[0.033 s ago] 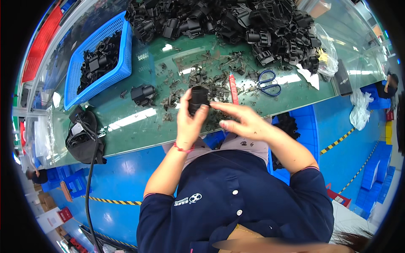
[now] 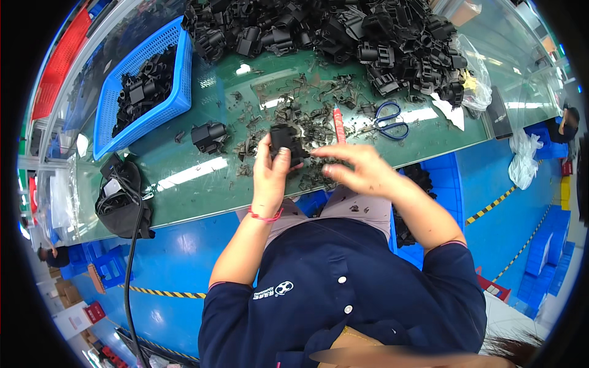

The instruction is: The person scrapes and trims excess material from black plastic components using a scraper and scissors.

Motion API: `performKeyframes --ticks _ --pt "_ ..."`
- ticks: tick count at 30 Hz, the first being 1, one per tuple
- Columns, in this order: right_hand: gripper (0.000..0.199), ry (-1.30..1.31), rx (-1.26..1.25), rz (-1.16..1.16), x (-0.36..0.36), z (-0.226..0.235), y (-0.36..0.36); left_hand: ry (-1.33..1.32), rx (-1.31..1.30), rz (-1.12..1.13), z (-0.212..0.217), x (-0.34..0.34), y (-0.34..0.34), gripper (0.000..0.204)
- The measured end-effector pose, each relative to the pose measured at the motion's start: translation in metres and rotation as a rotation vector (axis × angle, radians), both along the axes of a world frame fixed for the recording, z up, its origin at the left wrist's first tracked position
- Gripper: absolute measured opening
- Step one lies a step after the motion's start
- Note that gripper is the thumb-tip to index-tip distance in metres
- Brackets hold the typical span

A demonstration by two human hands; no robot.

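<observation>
Two hands meet just above the near edge of the green table (image 2: 202,196). The left hand (image 2: 269,175) wraps its fingers around a small black plastic part (image 2: 283,138), gripping it upright over the tabletop, seemingly so the other hand can work on it. The right hand (image 2: 359,168) sits just beside the part, its fingers loosely spread and curled, fingertips toward the part; it is blurred, so I cannot tell whether it pinches anything.

Under and around the hands lies a scatter of dark trimmings (image 2: 307,122), probably scraps that dropped where the work is done. Another black part (image 2: 208,135) stands alone just to the left. A red knife (image 2: 337,122) and blue scissors (image 2: 390,119) lie to the right, within easy reach.

Farther off, a blue basket (image 2: 178,73) holds black parts on the left, and a big heap of black parts (image 2: 343,30) fills the far side.
</observation>
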State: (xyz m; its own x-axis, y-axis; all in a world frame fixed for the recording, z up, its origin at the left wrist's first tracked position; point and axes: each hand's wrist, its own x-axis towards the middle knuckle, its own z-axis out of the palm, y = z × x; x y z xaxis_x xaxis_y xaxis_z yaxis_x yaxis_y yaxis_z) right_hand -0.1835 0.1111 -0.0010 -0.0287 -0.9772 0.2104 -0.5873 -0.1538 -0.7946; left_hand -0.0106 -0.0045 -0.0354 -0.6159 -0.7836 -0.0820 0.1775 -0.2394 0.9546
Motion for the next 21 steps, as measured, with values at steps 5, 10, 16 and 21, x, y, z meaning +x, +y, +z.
performKeyframes --ticks 5,10,16,21 --pt "0.017 0.719 -0.045 -0.11 -0.05 0.006 -0.015 0.321 0.513 -0.176 0.021 0.014 -0.002 0.053" --pt "0.009 1.064 -0.1 0.051 -0.061 0.003 -0.039 0.299 0.645 -0.268 0.012 0.02 0.008 0.063" --pt "0.019 1.161 -0.101 0.179 -0.073 0.002 -0.045 0.139 0.441 -0.264 0.015 0.019 0.012 0.07" --pt "0.01 1.188 -0.102 0.279 -0.074 0.003 -0.05 0.205 0.45 -0.263 0.018 0.019 0.004 0.064"
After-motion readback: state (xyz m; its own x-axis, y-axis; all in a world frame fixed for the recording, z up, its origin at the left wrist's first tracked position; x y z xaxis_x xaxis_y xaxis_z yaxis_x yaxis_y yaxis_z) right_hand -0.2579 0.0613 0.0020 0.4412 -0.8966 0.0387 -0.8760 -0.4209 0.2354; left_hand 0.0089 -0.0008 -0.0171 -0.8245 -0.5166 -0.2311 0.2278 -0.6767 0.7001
